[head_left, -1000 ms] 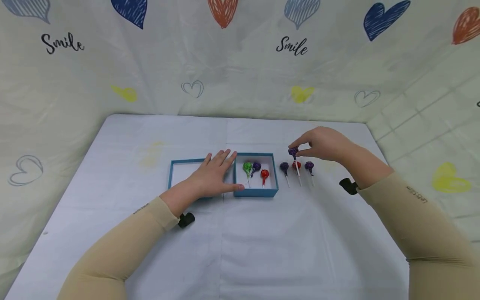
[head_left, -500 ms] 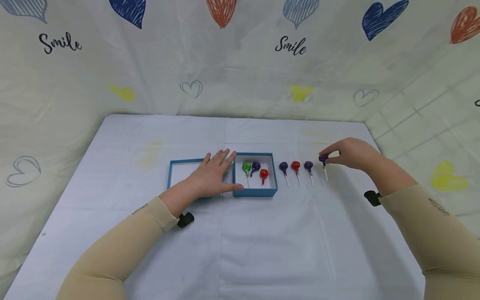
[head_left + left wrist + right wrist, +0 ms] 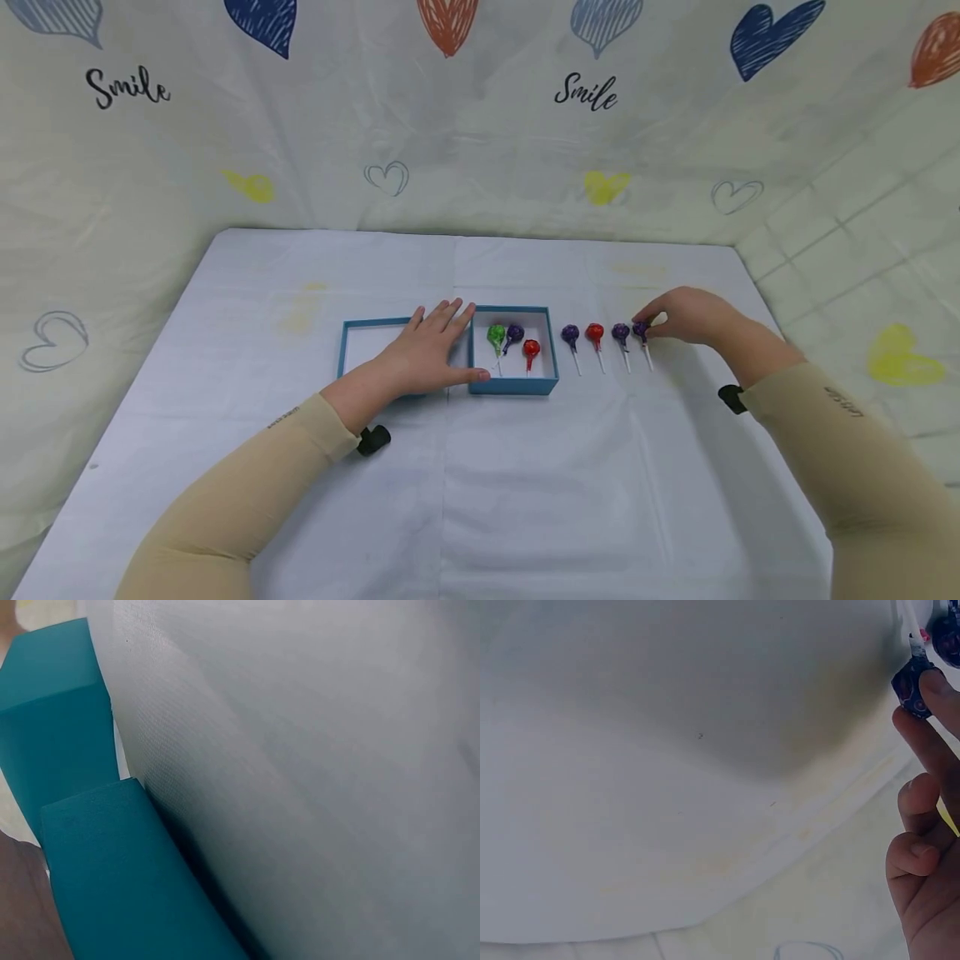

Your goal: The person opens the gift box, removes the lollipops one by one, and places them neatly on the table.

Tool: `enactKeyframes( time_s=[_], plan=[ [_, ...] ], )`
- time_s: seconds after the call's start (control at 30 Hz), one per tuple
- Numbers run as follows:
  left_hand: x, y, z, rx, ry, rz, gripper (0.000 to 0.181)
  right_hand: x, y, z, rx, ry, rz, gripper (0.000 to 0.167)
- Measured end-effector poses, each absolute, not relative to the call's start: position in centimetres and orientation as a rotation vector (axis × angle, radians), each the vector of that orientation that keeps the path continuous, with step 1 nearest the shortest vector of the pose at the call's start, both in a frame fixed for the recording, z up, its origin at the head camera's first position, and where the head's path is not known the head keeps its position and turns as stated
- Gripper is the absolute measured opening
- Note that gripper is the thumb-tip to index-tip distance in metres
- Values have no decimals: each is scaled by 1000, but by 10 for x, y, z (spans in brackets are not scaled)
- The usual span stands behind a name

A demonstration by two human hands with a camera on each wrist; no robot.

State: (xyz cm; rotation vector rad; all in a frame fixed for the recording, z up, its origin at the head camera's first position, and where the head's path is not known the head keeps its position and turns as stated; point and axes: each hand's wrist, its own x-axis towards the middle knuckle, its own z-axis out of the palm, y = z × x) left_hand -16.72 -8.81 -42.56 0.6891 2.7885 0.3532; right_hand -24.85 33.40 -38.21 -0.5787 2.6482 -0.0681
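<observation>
Between thumb and forefinger my right hand (image 3: 688, 314) pinches a purple lollipop (image 3: 913, 688) by its wrapped head, at the right end of a row. To its left lie a purple lollipop (image 3: 620, 332), a red lollipop (image 3: 595, 333) and another purple lollipop (image 3: 570, 334), sticks toward me. My left hand (image 3: 427, 354) is spread with straight fingers over the blue box lid or tray (image 3: 341, 348), its thumb reaching the near wall of the blue box (image 3: 517, 387). Inside that box are a green lollipop (image 3: 496, 335), a purple lollipop (image 3: 513, 334) and a red lollipop (image 3: 531, 348).
A white cloth covers the table (image 3: 525, 483). Behind it hangs a pale curtain (image 3: 480, 125) printed with hearts and the word Smile. In the left wrist view, two teal box walls (image 3: 127, 877) stand side by side on the cloth.
My right hand has carried the purple lollipop rightward past the row, then slightly back left and down beside the last purple one. My left hand stays in place.
</observation>
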Motion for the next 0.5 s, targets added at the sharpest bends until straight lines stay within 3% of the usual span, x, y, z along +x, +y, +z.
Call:
enactKeyframes(
  time_s=[0.5],
  plan=[
    [-166,-87,-424,692,2790,368,111,-248,334,-375,-510,2672,-60,38]
  ],
)
